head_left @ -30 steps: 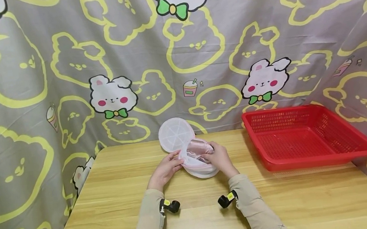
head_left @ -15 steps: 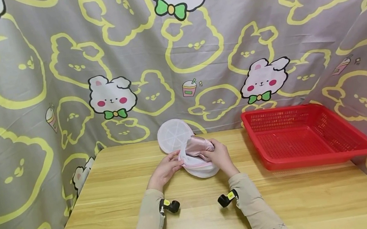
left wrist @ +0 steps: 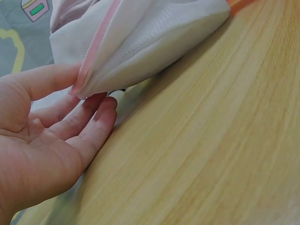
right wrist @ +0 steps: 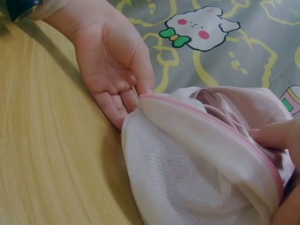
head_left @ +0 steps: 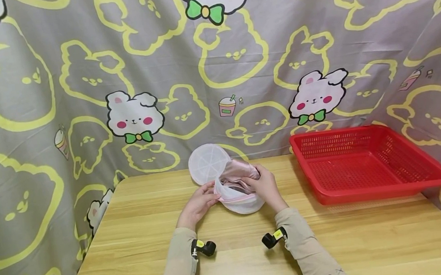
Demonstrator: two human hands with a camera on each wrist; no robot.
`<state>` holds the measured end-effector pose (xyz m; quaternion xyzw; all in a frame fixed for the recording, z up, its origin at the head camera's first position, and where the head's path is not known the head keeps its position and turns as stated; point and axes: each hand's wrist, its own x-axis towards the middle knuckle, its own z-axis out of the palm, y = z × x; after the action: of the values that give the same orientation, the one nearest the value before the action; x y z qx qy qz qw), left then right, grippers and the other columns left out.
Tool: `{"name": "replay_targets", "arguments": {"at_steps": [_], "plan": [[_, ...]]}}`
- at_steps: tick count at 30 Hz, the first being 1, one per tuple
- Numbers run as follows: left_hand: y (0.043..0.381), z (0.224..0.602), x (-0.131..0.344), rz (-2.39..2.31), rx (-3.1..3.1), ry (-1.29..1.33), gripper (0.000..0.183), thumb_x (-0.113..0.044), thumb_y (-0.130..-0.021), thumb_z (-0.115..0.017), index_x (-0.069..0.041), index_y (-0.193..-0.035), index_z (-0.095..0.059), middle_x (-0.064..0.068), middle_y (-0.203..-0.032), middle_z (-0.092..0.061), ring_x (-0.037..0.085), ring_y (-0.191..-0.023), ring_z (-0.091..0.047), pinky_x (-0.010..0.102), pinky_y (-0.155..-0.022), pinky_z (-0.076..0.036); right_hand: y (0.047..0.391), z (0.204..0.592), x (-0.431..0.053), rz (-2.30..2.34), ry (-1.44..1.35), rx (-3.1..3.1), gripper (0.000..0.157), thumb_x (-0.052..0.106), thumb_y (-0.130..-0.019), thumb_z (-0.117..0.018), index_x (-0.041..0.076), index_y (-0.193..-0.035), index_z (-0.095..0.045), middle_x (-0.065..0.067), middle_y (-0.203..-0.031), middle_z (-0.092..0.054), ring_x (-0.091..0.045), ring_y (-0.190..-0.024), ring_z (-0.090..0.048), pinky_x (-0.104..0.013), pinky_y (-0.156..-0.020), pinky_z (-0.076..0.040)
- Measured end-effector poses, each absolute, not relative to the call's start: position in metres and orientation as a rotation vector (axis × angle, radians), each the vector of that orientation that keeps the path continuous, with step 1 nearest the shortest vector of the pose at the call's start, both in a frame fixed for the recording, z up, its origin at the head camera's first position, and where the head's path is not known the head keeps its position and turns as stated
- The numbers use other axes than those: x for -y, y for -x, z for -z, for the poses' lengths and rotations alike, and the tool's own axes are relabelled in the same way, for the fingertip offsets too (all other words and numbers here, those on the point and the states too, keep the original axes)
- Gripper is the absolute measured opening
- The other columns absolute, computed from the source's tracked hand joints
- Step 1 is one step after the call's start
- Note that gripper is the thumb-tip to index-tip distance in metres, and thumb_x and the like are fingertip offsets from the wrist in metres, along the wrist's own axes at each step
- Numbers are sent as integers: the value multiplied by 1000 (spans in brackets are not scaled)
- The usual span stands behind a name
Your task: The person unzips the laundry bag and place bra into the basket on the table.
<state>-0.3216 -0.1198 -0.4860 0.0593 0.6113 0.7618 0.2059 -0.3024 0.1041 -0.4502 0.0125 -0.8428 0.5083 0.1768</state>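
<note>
A round white mesh laundry bag (head_left: 244, 206) with a pink zipper (left wrist: 96, 44) lies unzipped at the middle of the table. Its round flap (head_left: 207, 162) is folded back at the far left side. Shiny pink satin fabric (head_left: 237, 170) sits in the opening and sticks out at the back; its kind is hard to tell. At the bag's left edge, my left hand (head_left: 198, 205) pinches the zipper rim between thumb and fingers. My right hand (head_left: 267, 189) is at the right side, thumb and fingers gripping the satin fabric. Part of the fabric is hidden inside the bag.
A red plastic basket (head_left: 383, 193) with perforated walls stands at the right of the wooden table (head_left: 135, 245). Behind the table hangs a grey curtain (head_left: 180, 61) with cartoon prints.
The pink satin fabric has risen and come further out of the bag at the back, with my right hand shifting slightly up. My left hand stays at the bag's rim.
</note>
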Motion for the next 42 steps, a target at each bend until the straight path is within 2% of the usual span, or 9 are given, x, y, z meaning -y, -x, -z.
{"name": "replay_targets", "arguments": {"at_steps": [5, 10, 29, 42], "plan": [[317, 477, 120, -2098, -1697, -188, 60, 9, -82, -53, 1, -135, -28, 7, -110, -49, 9, -89, -56, 25, -84, -46, 303, 449, -105, -1537, -30, 2339, 38, 21, -68, -77, 8, -100, -62, -10, -95, -66, -22, -88, -58, -35, -80, -46], [324, 490, 119, -2139, -1717, -143, 57, 11, -81, -52, -1, -133, -33, 8, -110, -50, 11, -89, -56, 24, -80, -48, 303, 447, -106, -1576, -35, 2327, 37, 20, -70, -76, 7, -100, -61, -10, -94, -65, -20, -85, -57, -32, -77, -45], [326, 494, 117, -2160, -1765, -156, 59, 12, -80, -53, -6, -133, -36, 10, -115, -50, 12, -87, -58, 26, -76, -50, 301, 434, -110, -1632, -99, 2355, 42, 18, -70, -76, 6, -106, -58, -12, -102, -62, -22, -94, -55, -34, -86, -43], [326, 492, 114, -2153, -1741, -173, 59, 10, -79, -55, -10, -132, -39, 10, -116, -52, 13, -86, -58, 26, -75, -50, 300, 428, -110, -1723, -103, 2284, 40, 17, -74, -73, 7, -108, -53, -12, -104, -59, -19, -94, -52, -31, -85, -42]]}}
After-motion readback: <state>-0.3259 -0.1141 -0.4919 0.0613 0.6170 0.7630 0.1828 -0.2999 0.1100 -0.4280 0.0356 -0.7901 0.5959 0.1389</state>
